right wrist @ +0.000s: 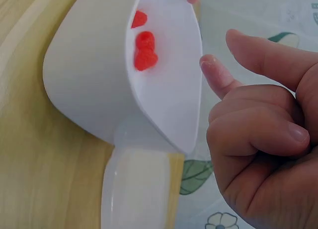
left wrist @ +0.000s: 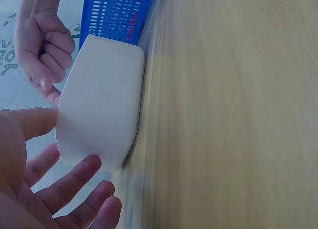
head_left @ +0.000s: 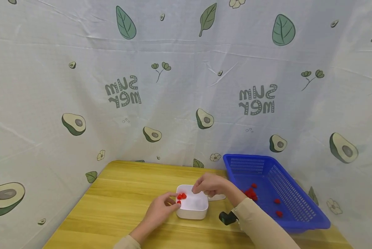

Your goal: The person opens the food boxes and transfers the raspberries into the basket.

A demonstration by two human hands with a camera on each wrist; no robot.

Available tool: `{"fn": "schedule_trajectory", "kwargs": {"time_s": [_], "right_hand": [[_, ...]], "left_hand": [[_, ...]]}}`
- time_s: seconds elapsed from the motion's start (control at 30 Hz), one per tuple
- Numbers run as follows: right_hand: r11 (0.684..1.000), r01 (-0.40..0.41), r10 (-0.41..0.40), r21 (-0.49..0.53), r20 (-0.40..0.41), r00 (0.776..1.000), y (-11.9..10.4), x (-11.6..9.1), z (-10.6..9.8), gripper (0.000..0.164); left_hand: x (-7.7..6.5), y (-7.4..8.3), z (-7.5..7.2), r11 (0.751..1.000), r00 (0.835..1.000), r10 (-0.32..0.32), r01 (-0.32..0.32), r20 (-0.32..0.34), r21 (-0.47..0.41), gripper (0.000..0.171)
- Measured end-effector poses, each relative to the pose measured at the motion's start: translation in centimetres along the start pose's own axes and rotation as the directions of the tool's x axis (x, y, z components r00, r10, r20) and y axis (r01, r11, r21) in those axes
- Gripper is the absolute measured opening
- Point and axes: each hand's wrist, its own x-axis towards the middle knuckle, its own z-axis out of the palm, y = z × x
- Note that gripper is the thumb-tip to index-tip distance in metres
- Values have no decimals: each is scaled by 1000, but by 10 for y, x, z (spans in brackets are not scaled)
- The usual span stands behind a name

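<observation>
A white box [head_left: 193, 214] with rounded corners stands on the table, with red raspberries [right wrist: 145, 51] inside near its left end. My left hand [head_left: 162, 207] is at the box's left side, its thumb and a finger at the rim. In the left wrist view its other fingers spread loosely by the box wall. Over the right part of the box hovers my right hand [head_left: 211, 184]. Its thumb and index fingertip stand apart in the right wrist view, the other fingers are curled in, and nothing shows between them.
At the right stands a blue perforated basket [head_left: 293, 183] holding several red raspberries [head_left: 250, 193]. A flat whitish tray or lid [right wrist: 139, 189] lies beside the box. A patterned curtain [head_left: 179, 86] hangs behind the wooden table [head_left: 123, 193]. A black device [head_left: 227, 218] is by my right wrist.
</observation>
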Motion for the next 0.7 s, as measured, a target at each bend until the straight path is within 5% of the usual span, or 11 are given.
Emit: {"fn": "schedule_trajectory", "kwargs": {"time_s": [0.7], "right_hand": [[983,-12,15,-185,11,1000,-3,13,51,11]], "left_hand": [[-1,1,0,1000,1000,17,-17,4,4,40]]}}
